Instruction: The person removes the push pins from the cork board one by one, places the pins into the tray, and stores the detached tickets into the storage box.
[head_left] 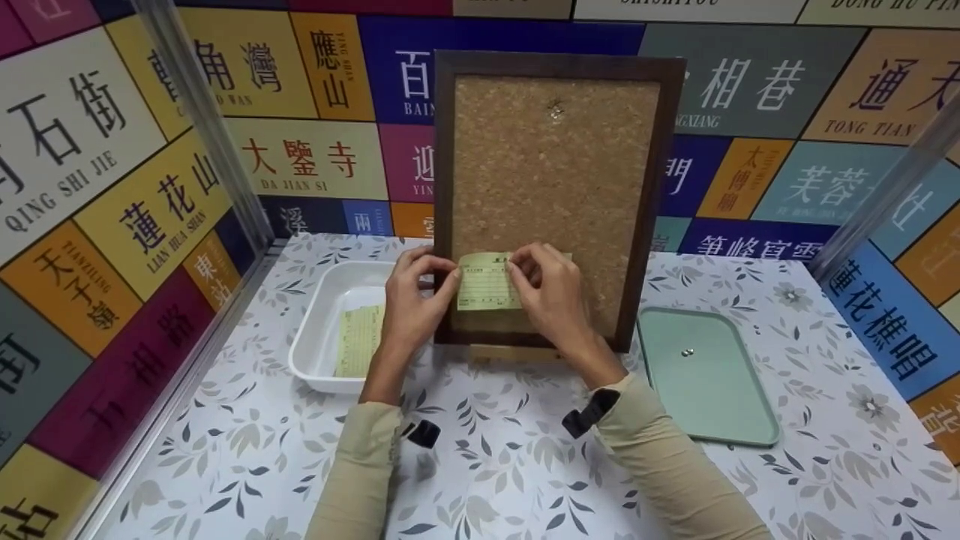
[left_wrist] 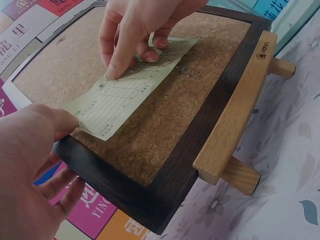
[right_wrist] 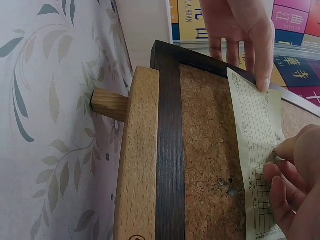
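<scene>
A pale yellow printed form slip [head_left: 486, 283] lies across the lower part of a cork board [head_left: 555, 180] with a dark wooden frame. At the slip's left end is my left hand [head_left: 418, 292]; its thumb [left_wrist: 57, 120] presses the corner while the other fingers reach behind the frame edge. My right hand [head_left: 551, 289] pinches at the slip's upper middle with curled thumb and fingers [right_wrist: 280, 185]. I cannot tell whether those fingertips also hold something small. Below the slip's edge, a small clear shiny cluster [left_wrist: 186, 70] sits on the cork.
A white tray [head_left: 307, 352] with more yellow slips [head_left: 358, 341] stands left of the board. To the right lies a green tray [head_left: 720, 405] holding small shiny pieces [head_left: 687, 352]. Another shiny cluster [head_left: 555, 110] is high on the cork. A wooden stand [left_wrist: 240, 110] supports the board.
</scene>
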